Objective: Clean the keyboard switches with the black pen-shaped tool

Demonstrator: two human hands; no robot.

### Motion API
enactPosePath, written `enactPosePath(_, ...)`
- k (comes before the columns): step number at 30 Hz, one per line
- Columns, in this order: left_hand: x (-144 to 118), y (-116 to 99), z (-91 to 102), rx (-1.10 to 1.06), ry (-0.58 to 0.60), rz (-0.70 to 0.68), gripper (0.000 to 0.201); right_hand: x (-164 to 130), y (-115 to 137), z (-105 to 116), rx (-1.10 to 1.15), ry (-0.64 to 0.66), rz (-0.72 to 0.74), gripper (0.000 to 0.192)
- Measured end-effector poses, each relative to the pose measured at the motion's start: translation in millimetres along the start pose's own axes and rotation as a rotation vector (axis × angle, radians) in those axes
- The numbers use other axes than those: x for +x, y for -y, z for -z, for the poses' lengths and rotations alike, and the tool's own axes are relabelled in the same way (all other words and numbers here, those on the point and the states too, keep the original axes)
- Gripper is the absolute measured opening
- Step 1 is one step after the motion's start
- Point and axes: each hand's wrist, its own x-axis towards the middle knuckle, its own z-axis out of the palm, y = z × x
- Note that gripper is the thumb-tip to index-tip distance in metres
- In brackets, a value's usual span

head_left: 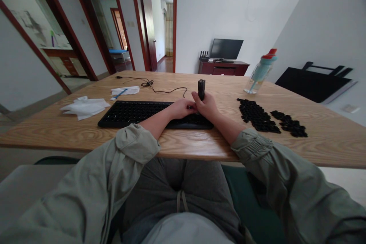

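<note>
- A seated person in a loose grey-green shirt, sleeves pushed up in soft folds, works at a pale wood-grain bench with a smooth, slightly glossy top.
- The right hand is curled shut around a small dark upright tool, slim and block-shaped, its top standing clear above the fingers.
- The left hand lies just beside it, resting on the right end of a flat black keyboard; how far its fingers are closed, or whether they hold anything, cannot be told from here.
- The keyboard lies near the bench's front edge, its thin black cable trailing in loops toward the far side.
- Two loose heaps of small black keycaps, matte and squarish, lie to the right of the keyboard, well apart from the hands.
- Crumpled white tissue lies to the left; behind it, a second white sheet carries a blue pen.
- A clear plastic bottle with a teal sleeve and red cap stands at the far right; its contents cannot be made out.
</note>
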Motion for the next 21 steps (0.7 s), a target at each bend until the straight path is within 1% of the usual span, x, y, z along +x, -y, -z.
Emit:
enactPosePath(3, 0, 0, -0.5, -0.018, 0.026, 0.0, 0.023, -1, 1, 1, 0.009, -0.003, 0.018, 0.052)
enactPosePath(6, 1, 4, -2.7, -0.04, 0.057, -0.029, 0.022, -3, 4, 2, 0.0, 0.001, 0.022, 0.053)
enactPosePath(10, 3, 9, -4.5, -0.044, 0.064, -0.05, 0.022, -4, 4, 2, 0.003, -0.009, 0.029, 0.054)
enactPosePath(12, 3, 8, -3.5, -0.054, 0.068, -0.045, 0.024, -3, 4, 2, 0.018, -0.051, 0.013, 0.054)
enactPosePath(15, 3, 3, -0.9, -0.069, 0.072, -0.021, 0.029, 3, 6, 0, 0.075, -0.171, -0.027, 0.055)
enactPosePath(16, 2, 1, -0.2, -0.077, 0.071, -0.01, 0.03, 4, 7, -1, 0.092, -0.192, -0.032, 0.055)
enactPosePath(21, 1, -2, 2.8, -0.098, 0.03, 0.049, 0.03, 10, 12, -1, 0.122, -0.142, -0.047, 0.058)
